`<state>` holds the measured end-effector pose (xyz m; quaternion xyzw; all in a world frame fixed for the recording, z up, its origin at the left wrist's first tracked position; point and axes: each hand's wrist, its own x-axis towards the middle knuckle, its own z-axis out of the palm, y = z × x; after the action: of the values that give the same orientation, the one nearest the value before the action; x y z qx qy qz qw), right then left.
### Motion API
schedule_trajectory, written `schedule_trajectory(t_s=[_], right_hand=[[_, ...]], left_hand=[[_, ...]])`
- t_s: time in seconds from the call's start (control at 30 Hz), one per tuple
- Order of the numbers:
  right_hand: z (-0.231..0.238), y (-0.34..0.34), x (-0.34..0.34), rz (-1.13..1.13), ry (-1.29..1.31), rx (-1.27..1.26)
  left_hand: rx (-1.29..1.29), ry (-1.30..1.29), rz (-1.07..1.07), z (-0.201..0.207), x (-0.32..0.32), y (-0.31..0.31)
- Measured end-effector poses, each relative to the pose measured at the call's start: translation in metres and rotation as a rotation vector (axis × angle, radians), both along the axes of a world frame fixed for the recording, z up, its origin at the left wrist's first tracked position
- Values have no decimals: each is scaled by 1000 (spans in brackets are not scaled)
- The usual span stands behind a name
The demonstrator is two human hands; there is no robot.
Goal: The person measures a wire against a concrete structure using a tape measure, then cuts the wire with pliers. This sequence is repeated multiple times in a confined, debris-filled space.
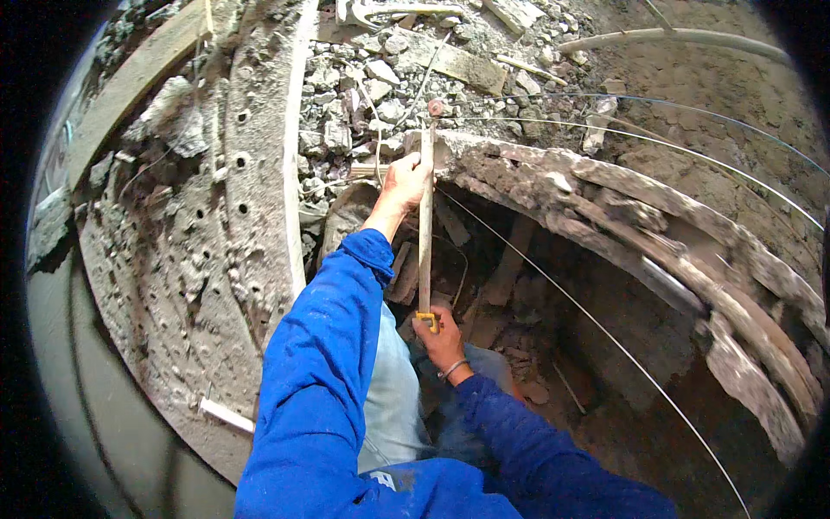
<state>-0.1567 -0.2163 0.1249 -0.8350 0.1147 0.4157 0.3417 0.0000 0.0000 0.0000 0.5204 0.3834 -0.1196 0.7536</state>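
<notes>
A long, straight, pale strip (424,246) runs between my hands over the edge of a dark pit. At its near end is a small yellow piece (425,318); I cannot tell exactly what tool this is. My left hand (405,185) is closed round the strip's upper part, beside the broken rim. Lower down, my right hand (444,341) grips the near end at the yellow piece, partly hiding it. A small reddish round thing (436,107) lies just beyond the strip's far tip.
A jagged broken rim (562,186) curves round the pit (605,346). Thin string (553,281) crosses the opening. On the left stands a rough wall with holes (190,285), edged by a pale board (296,156). Rubble (380,73) and a hammer (389,10) lie beyond.
</notes>
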Motion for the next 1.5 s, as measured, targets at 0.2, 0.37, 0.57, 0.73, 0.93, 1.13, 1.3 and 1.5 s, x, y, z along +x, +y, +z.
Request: schedule_trajectory(t_s=[0.2, 0.37, 0.57, 0.73, 0.93, 1.13, 1.3, 1.5], right_hand=[[-14, -1, -6, 18, -41, 9], [-34, -8, -3, 24, -38, 72], [-54, -26, 3, 138, -127, 101], [-65, -29, 16, 155, -63, 117], [-85, -31, 21, 194, -72, 130], [-87, -38, 23, 130, -70, 278], [-85, -37, 26, 86, 6, 327], [-92, -38, 25, 121, -37, 290]], left_hand=[[-56, -199, 62, -12, 8, 4], [-212, -232, -13, -29, 20, 6], [-289, -262, -179, -35, 27, 18], [-341, -245, -178, -34, 32, 21], [-298, -275, -249, -36, 35, 24], [-324, -305, -261, -44, 37, 24], [-343, -341, -271, -48, 37, 24], [-329, -319, -284, -48, 39, 25]])
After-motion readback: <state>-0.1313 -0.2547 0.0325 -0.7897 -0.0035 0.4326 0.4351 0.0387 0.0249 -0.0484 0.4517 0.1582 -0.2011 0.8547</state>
